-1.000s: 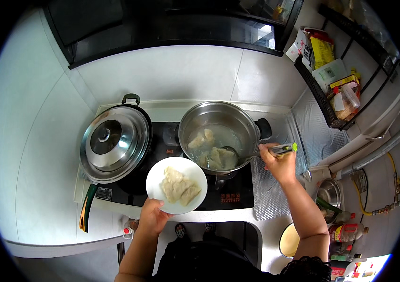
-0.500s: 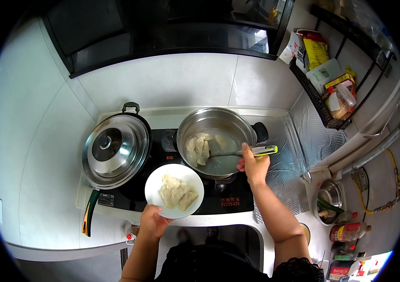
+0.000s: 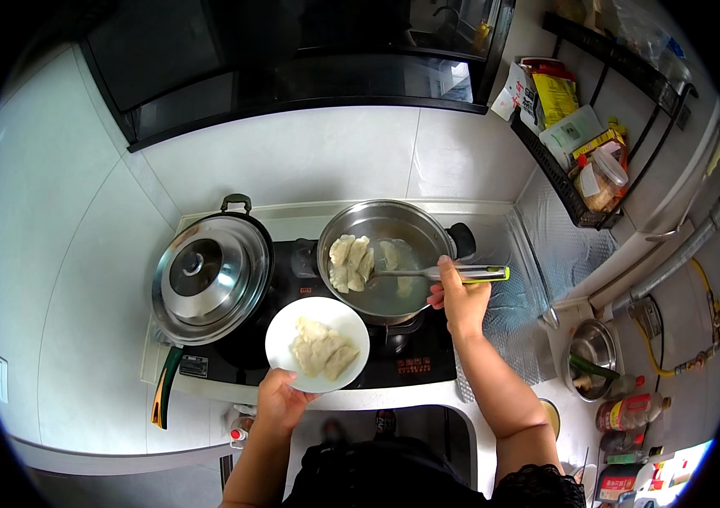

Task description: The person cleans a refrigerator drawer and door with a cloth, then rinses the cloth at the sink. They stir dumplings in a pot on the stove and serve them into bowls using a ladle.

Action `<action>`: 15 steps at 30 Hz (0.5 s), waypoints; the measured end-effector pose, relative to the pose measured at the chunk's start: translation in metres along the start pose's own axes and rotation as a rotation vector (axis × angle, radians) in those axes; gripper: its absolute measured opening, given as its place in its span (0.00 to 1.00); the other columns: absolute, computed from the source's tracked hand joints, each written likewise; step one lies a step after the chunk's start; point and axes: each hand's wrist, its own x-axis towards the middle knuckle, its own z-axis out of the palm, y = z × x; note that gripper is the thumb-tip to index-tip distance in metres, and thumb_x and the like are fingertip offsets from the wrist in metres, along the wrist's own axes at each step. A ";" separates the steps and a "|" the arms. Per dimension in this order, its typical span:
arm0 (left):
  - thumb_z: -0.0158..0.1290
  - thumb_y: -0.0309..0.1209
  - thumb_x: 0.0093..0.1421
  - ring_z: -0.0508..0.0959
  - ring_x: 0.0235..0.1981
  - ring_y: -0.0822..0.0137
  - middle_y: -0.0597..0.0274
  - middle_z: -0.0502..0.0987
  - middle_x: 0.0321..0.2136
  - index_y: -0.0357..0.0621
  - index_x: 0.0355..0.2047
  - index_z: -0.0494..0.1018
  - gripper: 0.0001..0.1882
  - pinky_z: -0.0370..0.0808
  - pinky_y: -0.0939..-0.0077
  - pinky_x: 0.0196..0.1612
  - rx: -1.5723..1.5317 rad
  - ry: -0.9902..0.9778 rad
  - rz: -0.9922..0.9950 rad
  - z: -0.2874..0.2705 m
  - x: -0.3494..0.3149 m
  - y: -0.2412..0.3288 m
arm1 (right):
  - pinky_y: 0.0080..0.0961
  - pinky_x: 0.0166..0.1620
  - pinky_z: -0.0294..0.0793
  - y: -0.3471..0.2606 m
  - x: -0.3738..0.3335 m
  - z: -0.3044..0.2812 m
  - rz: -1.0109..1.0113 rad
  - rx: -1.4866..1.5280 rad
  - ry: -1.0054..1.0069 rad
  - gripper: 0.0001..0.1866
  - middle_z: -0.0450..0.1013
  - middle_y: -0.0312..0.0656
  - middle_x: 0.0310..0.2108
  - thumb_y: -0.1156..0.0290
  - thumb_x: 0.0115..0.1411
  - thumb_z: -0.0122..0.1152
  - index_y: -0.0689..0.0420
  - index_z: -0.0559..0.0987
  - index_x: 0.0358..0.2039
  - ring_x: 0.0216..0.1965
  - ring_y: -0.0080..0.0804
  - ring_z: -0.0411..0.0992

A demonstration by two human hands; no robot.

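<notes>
My left hand (image 3: 282,400) grips the near edge of a white plate (image 3: 279,328), held in front of the stove. Several pale dumplings (image 3: 324,350) lie on it. In my right hand (image 3: 464,306) is a long-handled metal scoop (image 3: 485,273) with a green-edged grip, fingers closed round the handle. The scoop reaches left into a steel pot (image 3: 381,213) of cloudy water. A cluster of dumplings (image 3: 349,264) sits at its end by the pot's left wall and hides its head. Another dumpling (image 3: 390,254) is in the water beside them.
A lidded wok (image 3: 169,292) stands left on the black cooktop (image 3: 360,360), its green handle (image 3: 165,385) jutting past the counter edge. On the right are a wire shelf (image 3: 551,173) with packets, a metal bowl (image 3: 595,343) and several bottles (image 3: 631,415). Black pot handles stick out sideways.
The dumplings at the scoop's end have risen and stand clearer of the water, shifting slightly left. My right hand and the handle are a little further right. The left hand still holds the plate.
</notes>
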 end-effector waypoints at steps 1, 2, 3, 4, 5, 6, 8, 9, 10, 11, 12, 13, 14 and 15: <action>0.44 0.31 0.46 0.69 0.53 0.46 0.44 0.65 0.54 0.33 0.58 0.56 0.36 0.70 0.50 0.51 -0.003 -0.009 0.001 0.001 0.000 0.000 | 0.17 0.15 0.67 -0.004 -0.004 -0.002 -0.002 -0.004 -0.012 0.16 0.71 0.40 0.15 0.64 0.56 0.63 0.68 0.78 0.29 0.12 0.23 0.69; 0.44 0.31 0.46 0.69 0.53 0.46 0.44 0.65 0.54 0.33 0.58 0.56 0.36 0.70 0.50 0.52 -0.006 -0.017 0.002 0.001 -0.001 0.000 | 0.17 0.15 0.68 -0.008 -0.008 -0.004 -0.013 -0.023 -0.028 0.15 0.71 0.39 0.16 0.64 0.56 0.63 0.68 0.78 0.29 0.12 0.22 0.68; 0.44 0.31 0.46 0.69 0.53 0.46 0.44 0.65 0.54 0.33 0.58 0.56 0.36 0.70 0.50 0.52 -0.003 -0.017 0.000 0.000 -0.002 0.000 | 0.17 0.15 0.68 -0.012 -0.013 -0.006 -0.023 -0.042 -0.044 0.15 0.71 0.39 0.16 0.65 0.56 0.63 0.68 0.78 0.30 0.12 0.22 0.68; 0.44 0.31 0.46 0.69 0.53 0.46 0.44 0.65 0.54 0.33 0.58 0.56 0.36 0.70 0.50 0.52 0.000 -0.016 -0.002 -0.003 -0.001 -0.001 | 0.16 0.15 0.68 -0.014 -0.018 -0.008 -0.034 -0.060 -0.060 0.14 0.71 0.39 0.16 0.66 0.56 0.63 0.68 0.78 0.30 0.12 0.21 0.68; 0.44 0.31 0.47 0.69 0.53 0.46 0.44 0.66 0.54 0.33 0.58 0.56 0.35 0.70 0.50 0.52 0.003 -0.015 -0.004 -0.005 -0.001 -0.001 | 0.16 0.16 0.68 -0.015 -0.022 -0.011 -0.068 -0.067 -0.090 0.14 0.71 0.38 0.16 0.67 0.56 0.63 0.68 0.78 0.30 0.12 0.21 0.68; 0.44 0.31 0.47 0.70 0.53 0.47 0.44 0.66 0.54 0.33 0.58 0.56 0.35 0.70 0.50 0.52 0.001 -0.011 -0.005 -0.006 -0.001 -0.002 | 0.16 0.16 0.68 -0.015 -0.026 -0.015 -0.104 -0.075 -0.120 0.13 0.71 0.38 0.16 0.68 0.56 0.63 0.68 0.78 0.31 0.12 0.20 0.68; 0.44 0.31 0.47 0.70 0.53 0.47 0.45 0.67 0.53 0.33 0.58 0.57 0.35 0.70 0.50 0.51 -0.002 -0.003 -0.007 -0.009 0.000 -0.004 | 0.15 0.18 0.69 -0.016 -0.036 -0.022 -0.122 -0.084 -0.163 0.11 0.72 0.38 0.17 0.70 0.55 0.63 0.68 0.79 0.30 0.14 0.20 0.69; 0.44 0.31 0.47 0.70 0.52 0.47 0.45 0.67 0.53 0.33 0.57 0.57 0.34 0.71 0.50 0.51 0.005 -0.008 -0.012 -0.010 0.000 -0.005 | 0.16 0.19 0.70 -0.014 -0.039 -0.027 -0.181 -0.115 -0.197 0.11 0.73 0.38 0.18 0.71 0.55 0.63 0.68 0.79 0.30 0.14 0.19 0.70; 0.44 0.31 0.47 0.71 0.52 0.47 0.45 0.68 0.52 0.33 0.57 0.57 0.34 0.71 0.51 0.50 0.011 -0.013 -0.017 -0.011 0.001 -0.006 | 0.16 0.20 0.71 -0.012 -0.043 -0.032 -0.241 -0.145 -0.232 0.10 0.74 0.38 0.18 0.71 0.54 0.64 0.67 0.79 0.30 0.15 0.19 0.70; 0.44 0.31 0.47 0.71 0.52 0.47 0.45 0.68 0.52 0.33 0.57 0.58 0.34 0.71 0.51 0.50 0.018 -0.018 -0.022 -0.012 0.002 -0.007 | 0.16 0.21 0.71 -0.010 -0.044 -0.038 -0.301 -0.176 -0.266 0.10 0.74 0.39 0.19 0.72 0.53 0.64 0.67 0.79 0.30 0.16 0.19 0.71; 0.44 0.31 0.47 0.71 0.51 0.47 0.45 0.69 0.52 0.33 0.57 0.58 0.34 0.72 0.51 0.50 0.020 -0.020 -0.022 -0.013 0.002 -0.007 | 0.18 0.23 0.74 -0.008 -0.043 -0.043 -0.468 -0.307 -0.266 0.07 0.76 0.40 0.21 0.74 0.50 0.66 0.64 0.79 0.29 0.18 0.22 0.73; 0.44 0.31 0.47 0.72 0.51 0.47 0.45 0.69 0.51 0.33 0.57 0.58 0.34 0.72 0.51 0.49 0.021 -0.023 -0.023 -0.013 0.001 -0.008 | 0.19 0.23 0.74 -0.010 -0.042 -0.046 -0.671 -0.344 -0.281 0.07 0.76 0.39 0.21 0.74 0.49 0.66 0.62 0.79 0.28 0.18 0.23 0.73; 0.44 0.31 0.47 0.72 0.50 0.47 0.46 0.69 0.51 0.33 0.57 0.58 0.34 0.72 0.51 0.49 0.023 -0.026 -0.023 -0.014 0.001 -0.008 | 0.20 0.23 0.74 -0.014 -0.042 -0.048 -0.875 -0.381 -0.295 0.06 0.76 0.39 0.21 0.75 0.48 0.67 0.61 0.80 0.27 0.18 0.25 0.74; 0.44 0.31 0.46 0.72 0.50 0.48 0.46 0.69 0.51 0.33 0.56 0.58 0.34 0.73 0.52 0.48 0.020 -0.026 -0.025 -0.014 0.001 -0.008 | 0.20 0.23 0.75 -0.018 -0.043 -0.050 -1.077 -0.416 -0.307 0.06 0.76 0.39 0.22 0.75 0.47 0.67 0.60 0.80 0.26 0.18 0.27 0.74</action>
